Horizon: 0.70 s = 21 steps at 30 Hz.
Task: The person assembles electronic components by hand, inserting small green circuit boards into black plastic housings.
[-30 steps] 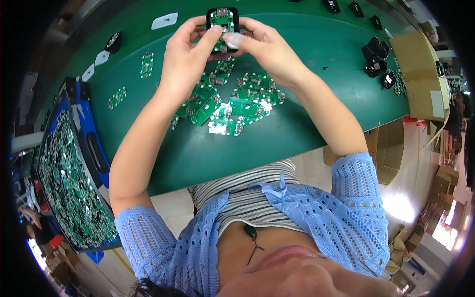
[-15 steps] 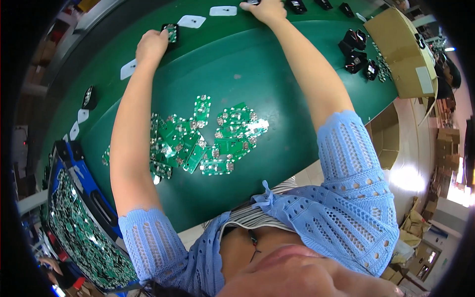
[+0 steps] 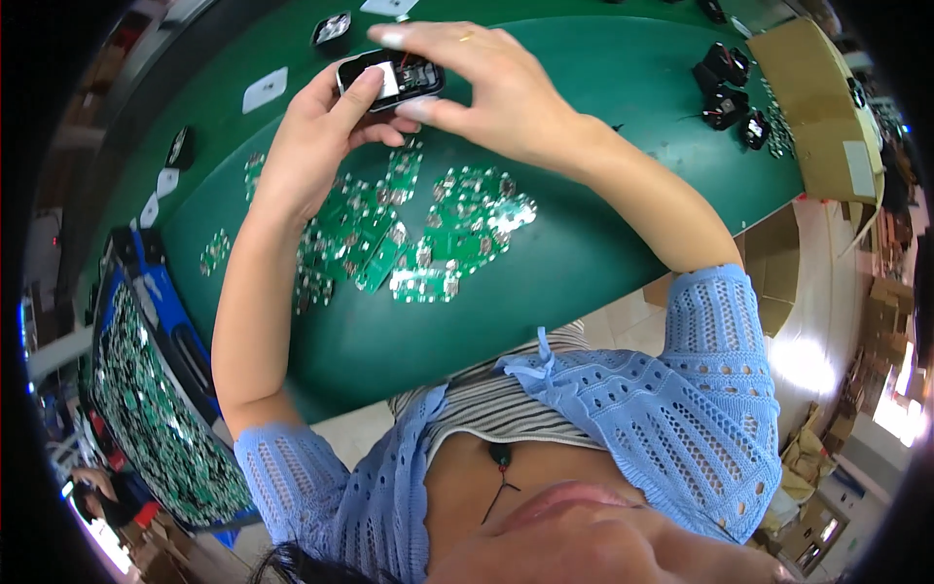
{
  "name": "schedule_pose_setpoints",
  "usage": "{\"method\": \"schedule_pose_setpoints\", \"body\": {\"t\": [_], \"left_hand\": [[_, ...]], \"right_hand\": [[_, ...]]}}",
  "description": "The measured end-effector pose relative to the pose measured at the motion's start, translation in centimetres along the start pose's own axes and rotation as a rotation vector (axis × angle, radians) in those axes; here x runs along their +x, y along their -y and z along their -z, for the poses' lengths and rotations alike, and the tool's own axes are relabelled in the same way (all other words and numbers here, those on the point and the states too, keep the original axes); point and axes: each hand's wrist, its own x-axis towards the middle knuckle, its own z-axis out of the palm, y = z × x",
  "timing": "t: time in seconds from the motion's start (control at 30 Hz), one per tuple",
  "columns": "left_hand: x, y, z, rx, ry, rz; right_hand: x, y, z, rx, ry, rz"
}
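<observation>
A small black open plastic housing, with a pale block and thin red wiring inside, is held above the far-left part of the green table. My left hand grips its left end, thumb pressed on the pale block and fingers beneath. My right hand spans the housing's right end, thumb at the near edge and index finger over the far side; its other fingers are mostly hidden. Just behind stands another black housing. Loose green circuit boards lie piled nearer me.
White cards and a black housing line the strip at the far left. Several black housings sit at the right beside a cardboard box. A blue-edged tray of circuit boards stands at the lower left.
My right hand has come down and left from the far edge, bringing a housing to my left hand. My left hand has let go of the board-filled housing and now grips this one.
</observation>
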Motion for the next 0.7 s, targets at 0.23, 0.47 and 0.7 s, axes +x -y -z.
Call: {"method": "schedule_pose_setpoints", "body": {"t": [0.23, 0.47, 0.7], "left_hand": [[-3.7, 1.2, 0.0, 0.011, -0.308, -0.065], [-7.8, 2.4, 0.7, -0.163, -0.44, 0.009], [-8.8, 2.5, -0.9, -0.203, -0.321, -0.012]], "right_hand": [[-1.7, 4.3, 1.1, 0.2, 0.172, 0.15], [-5.6, 4.1, 4.1, -0.34, 0.403, -0.202], [-8.3, 4.7, 2.4, -0.294, 0.343, -0.457]]}}
